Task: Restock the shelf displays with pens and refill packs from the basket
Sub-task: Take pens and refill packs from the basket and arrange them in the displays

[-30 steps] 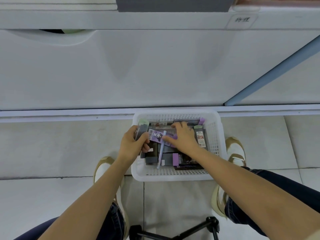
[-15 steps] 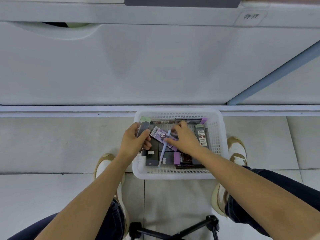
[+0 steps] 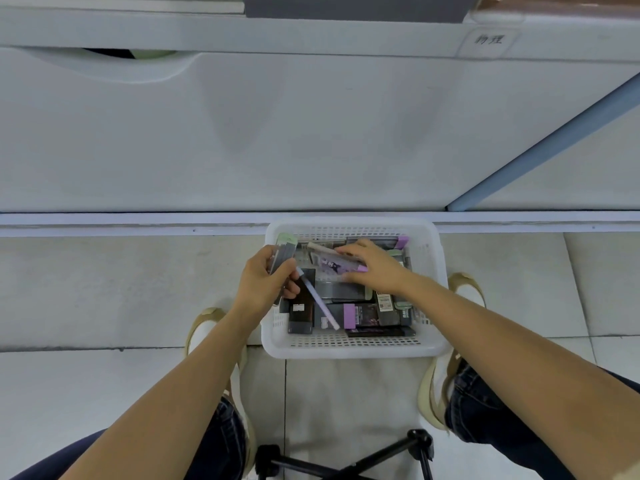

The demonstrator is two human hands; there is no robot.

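While the white mesh basket [image 3: 353, 348] sits on the tiled floor [image 3: 104, 289] with its far rim against the base rail of the white shelf unit [image 3: 277, 133], both hands work inside it. The left hand [image 3: 265, 284] is closed around a slim grey refill pack with a pale green top [image 3: 284, 252], which stands up past the fingers near the basket's left wall; a lilac pen [image 3: 320, 303] runs from under those fingers down toward the near rim, and whether it is gripped or merely touched I cannot tell. The right hand [image 3: 375, 268] lies flat with fingers spread over a clear pack printed with a dark cartoon figure [image 3: 334, 264], fingertips touching its far edge; I cannot tell whether it is gripped or only pressed. Below the right palm lie dark packs with purple ends [image 3: 363, 315], stacked tight against the near and right walls, leaving little free room inside. Bare floor lies open to the left of the left hand. A shoe [image 3: 464, 292] stands just beside the basket's right wall. Black tripod legs [image 3: 381, 459] lie near the person's knees. A shelf tag [image 3: 489, 39] above carries handwritten characters, too blurred to read; pack labels are also illegible.
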